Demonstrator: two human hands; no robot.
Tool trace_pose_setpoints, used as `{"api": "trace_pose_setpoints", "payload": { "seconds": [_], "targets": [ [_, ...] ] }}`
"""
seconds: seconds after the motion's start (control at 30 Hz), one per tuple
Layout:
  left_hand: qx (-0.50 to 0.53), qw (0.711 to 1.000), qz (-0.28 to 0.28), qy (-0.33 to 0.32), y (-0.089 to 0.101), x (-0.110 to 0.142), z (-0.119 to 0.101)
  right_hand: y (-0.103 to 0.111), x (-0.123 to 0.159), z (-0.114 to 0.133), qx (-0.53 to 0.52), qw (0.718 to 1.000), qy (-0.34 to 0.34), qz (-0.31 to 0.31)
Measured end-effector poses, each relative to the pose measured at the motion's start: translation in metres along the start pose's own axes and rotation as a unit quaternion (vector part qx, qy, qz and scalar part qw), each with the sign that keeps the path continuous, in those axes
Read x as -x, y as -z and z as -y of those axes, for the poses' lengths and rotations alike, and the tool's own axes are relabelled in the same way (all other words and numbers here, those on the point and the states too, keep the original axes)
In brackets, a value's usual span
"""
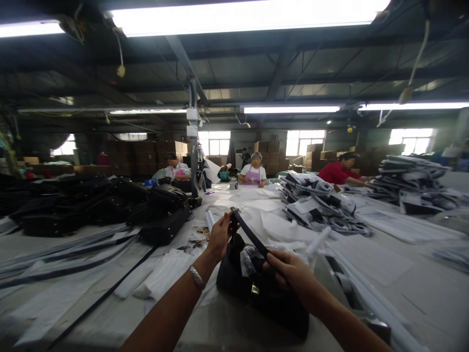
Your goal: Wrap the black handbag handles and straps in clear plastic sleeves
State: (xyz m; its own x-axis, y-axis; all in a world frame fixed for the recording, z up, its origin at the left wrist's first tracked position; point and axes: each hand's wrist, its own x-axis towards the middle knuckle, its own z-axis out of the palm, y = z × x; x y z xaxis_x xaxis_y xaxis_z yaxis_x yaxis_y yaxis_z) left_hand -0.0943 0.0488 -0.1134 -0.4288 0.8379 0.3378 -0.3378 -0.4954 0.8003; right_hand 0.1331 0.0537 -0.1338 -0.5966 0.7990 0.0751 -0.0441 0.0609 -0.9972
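A black handbag [273,305] with a gold-coloured clasp stands on the table in front of me, its top open and clear plastic or pale wrapping showing inside. Its black strap [252,233] is raised above the bag, with a metal buckle at the upper end. My left hand [220,238] is closed on the strap near that buckle. Lower down, my right hand [293,277] pinches the same strap by the bag's right side. A silver bracelet [197,277] circles my left wrist.
Black bags [161,220] are piled at the left, beside long straps [84,252]. White paper [168,271] lies nearby. A grey tape dispenser [344,283] stands right of the bag. Wrapped stacks [318,200] rise beyond. Co-workers [252,173] sit across the table.
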Motion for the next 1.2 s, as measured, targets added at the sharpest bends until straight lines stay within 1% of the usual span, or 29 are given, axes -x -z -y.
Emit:
{"api": "trace_pose_setpoints", "payload": {
  "seconds": [0.13,0.23,0.37,0.47,0.57,0.67,0.73,0.8,0.87,0.9,0.93,0.97,1.0,1.03,1.07,1.1,1.13,1.2],
  "targets": [
    [-0.012,1.0,0.027,0.0,-0.01,0.008,-0.006,-0.011,-0.006,0.02,0.02,1.0,0.011,0.002],
    [-0.027,0.998,0.054,0.008,-0.016,0.014,-0.008,-0.022,-0.017,0.034,0.028,0.998,0.053,-0.006],
    [-0.065,0.989,0.128,0.037,-0.021,0.023,-0.012,-0.026,-0.042,0.048,0.142,0.98,0.141,0.003],
    [-0.1,0.98,0.166,0.039,-0.021,0.025,-0.019,-0.021,-0.057,0.059,0.216,0.962,0.165,-0.001],
    [-0.137,0.976,0.168,0.011,-0.021,0.024,-0.022,-0.021,-0.058,0.071,0.291,0.934,0.203,-0.052],
    [-0.182,0.971,0.156,-0.027,-0.024,0.024,-0.018,-0.03,-0.054,0.083,0.348,0.899,0.25,-0.091],
    [-0.213,0.965,0.148,-0.05,-0.028,0.025,-0.014,-0.037,-0.053,0.089,0.368,0.886,0.265,-0.092],
    [-0.241,0.958,0.14,-0.07,-0.031,0.026,-0.012,-0.042,-0.056,0.1,0.365,0.885,0.272,-0.1],
    [-0.268,0.951,0.134,-0.084,-0.033,0.027,-0.012,-0.041,-0.061,0.116,0.348,0.885,0.287,-0.118],
    [-0.281,0.947,0.131,-0.089,-0.033,0.027,-0.012,-0.038,-0.063,0.127,0.325,0.887,0.3,-0.131],
    [-0.293,0.943,0.127,-0.096,-0.033,0.028,-0.014,-0.034,-0.065,0.138,0.278,0.896,0.317,-0.142],
    [-0.303,0.939,0.123,-0.106,-0.032,0.028,-0.015,-0.028,-0.066,0.15,0.209,0.907,0.334,-0.149],
    [-0.311,0.936,0.118,-0.118,-0.031,0.028,-0.017,-0.022,-0.067,0.16,0.108,0.918,0.35,-0.153],
    [-0.317,0.933,0.109,-0.133,-0.031,0.028,-0.018,-0.015,-0.067,0.167,0.004,0.921,0.358,-0.153],
    [-0.321,0.93,0.098,-0.149,-0.03,0.029,-0.019,-0.008,-0.066,0.171,-0.09,0.919,0.352,-0.153],
    [-0.325,0.927,0.086,-0.165,-0.03,0.029,-0.02,-0.002,-0.064,0.171,-0.158,0.918,0.331,-0.15],
    [-0.328,0.925,0.074,-0.179,-0.03,0.03,-0.021,0.002,-0.061,0.167,-0.191,0.923,0.302,-0.145],
    [-0.334,0.919,0.056,-0.202,-0.031,0.032,-0.02,0.008,-0.052,0.148,-0.193,0.948,0.224,-0.121]
  ]
}}
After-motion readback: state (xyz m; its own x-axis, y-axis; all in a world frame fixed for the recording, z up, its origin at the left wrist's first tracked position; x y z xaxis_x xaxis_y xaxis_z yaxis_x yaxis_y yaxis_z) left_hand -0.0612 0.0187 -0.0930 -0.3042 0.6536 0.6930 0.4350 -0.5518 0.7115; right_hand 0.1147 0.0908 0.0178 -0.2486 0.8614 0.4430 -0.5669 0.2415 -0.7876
